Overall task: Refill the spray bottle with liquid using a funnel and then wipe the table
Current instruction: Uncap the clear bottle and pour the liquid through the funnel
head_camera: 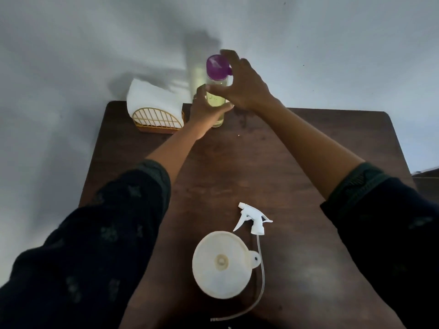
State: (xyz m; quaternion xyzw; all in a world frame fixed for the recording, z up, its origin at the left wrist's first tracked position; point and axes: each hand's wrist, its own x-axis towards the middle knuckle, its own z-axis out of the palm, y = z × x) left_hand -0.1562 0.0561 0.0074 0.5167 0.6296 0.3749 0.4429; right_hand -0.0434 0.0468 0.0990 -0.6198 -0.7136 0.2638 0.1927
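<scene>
Gripping one clear bottle (215, 100) of yellowish liquid, purple cap (216, 65): left hand (206, 113); right hand (244, 85) spread open beside cap; one white funnel (219, 264); one trigger sprayer (253, 218) lying on table (308, 143).

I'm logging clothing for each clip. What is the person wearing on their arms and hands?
Both arms wear dark sleeves with a faint small pattern and greenish ribbed cuffs, pushed up so the forearms are bare. The left hand and right hand are bare, with no gloves visible.
</scene>
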